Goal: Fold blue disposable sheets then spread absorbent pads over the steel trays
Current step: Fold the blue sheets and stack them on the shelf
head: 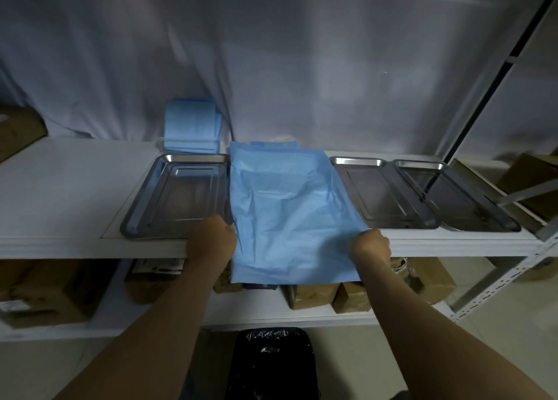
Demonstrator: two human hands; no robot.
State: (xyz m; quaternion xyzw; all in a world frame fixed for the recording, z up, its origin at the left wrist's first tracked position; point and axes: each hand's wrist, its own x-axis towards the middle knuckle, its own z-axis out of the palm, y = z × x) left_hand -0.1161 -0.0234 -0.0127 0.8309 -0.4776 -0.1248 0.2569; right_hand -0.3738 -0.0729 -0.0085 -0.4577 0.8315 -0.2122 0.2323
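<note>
Blue disposable sheet (287, 212) is laid on the shelf (69, 188) between steel trays (178, 194), its near end hanging over the edge. Its side edges are pinched by the left hand (216, 238) and right hand (371, 245), fingers curled, probably so it can be pulled taut for folding

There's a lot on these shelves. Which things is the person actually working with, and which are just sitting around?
Part of the job:
blue sheet, gripped at its sides by the left hand and right hand
three steel trays
stack of folded blue sheets

Just lying about:
brown paper parcels on the lower shelf
black bag on the floor
white backdrop cloth
</note>
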